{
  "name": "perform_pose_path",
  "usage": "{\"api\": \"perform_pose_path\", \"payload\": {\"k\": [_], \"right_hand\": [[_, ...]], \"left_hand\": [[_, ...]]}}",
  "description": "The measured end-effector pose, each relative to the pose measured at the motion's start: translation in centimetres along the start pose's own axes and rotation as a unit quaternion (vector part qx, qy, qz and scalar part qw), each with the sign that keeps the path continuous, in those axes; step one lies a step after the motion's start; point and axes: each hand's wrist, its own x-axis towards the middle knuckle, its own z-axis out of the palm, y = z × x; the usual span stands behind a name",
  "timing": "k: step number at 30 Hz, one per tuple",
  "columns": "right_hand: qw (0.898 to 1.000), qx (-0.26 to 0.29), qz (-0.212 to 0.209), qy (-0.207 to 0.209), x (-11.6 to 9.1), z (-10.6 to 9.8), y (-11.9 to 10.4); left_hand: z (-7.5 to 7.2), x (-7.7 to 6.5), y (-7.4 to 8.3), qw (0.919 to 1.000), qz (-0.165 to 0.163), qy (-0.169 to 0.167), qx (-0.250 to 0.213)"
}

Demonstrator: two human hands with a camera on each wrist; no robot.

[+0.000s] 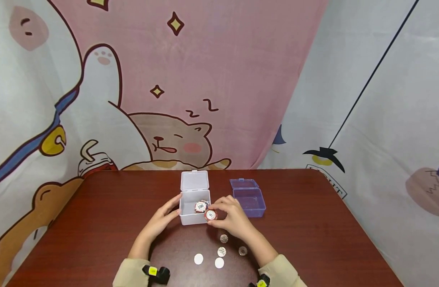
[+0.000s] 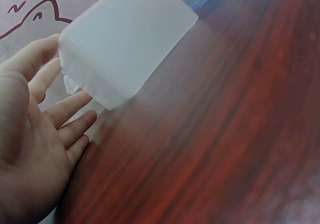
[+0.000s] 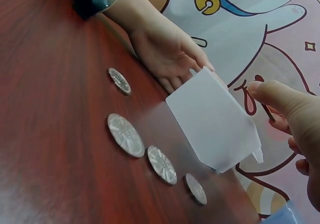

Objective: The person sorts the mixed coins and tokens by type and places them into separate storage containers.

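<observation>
I see right hand [image 1: 234, 219] pinching red "5" chip [image 1: 210, 215] between thumb and fingers, by near right corner of open white box [image 1: 192, 220]. Left hand [image 1: 160, 223], fingers extended, touches box's left side. "100" chip [image 1: 200, 206] sits inside.

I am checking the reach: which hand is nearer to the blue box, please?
The right hand. It is beside the blue box, at its left side; the left hand is farther, at the left side of the white box.
</observation>
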Motion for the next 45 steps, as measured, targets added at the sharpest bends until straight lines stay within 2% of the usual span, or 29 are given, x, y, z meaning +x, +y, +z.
{"api": "perform_pose_path", "payload": {"k": [10,15,18,29,45], "right_hand": [[1.000,-0.004,0.004,0.012,1.7,1.0,0.3],[1.000,-0.002,0.010,0.013,2.5,1.4,0.4],[1.000,-0.004,0.017,0.014,2.9,1.7,0.4],[0.999,-0.028,0.030,0.018,4.0,3.1,1.1],[0.997,-0.024,0.070,-0.006,4.5,3.8,2.1]], "left_hand": [[0.0,-0.2,0.9,0.9998,-0.013,0.003,-0.013],[0.1,-0.4,2.9,0.9997,-0.017,-0.003,-0.015],[0.1,-0.5,3.3,0.9997,-0.022,-0.007,-0.012],[0.2,-0.5,3.5,0.9995,-0.026,-0.007,-0.015],[0.2,-0.5,3.6,0.9995,-0.029,-0.007,-0.013]]}}
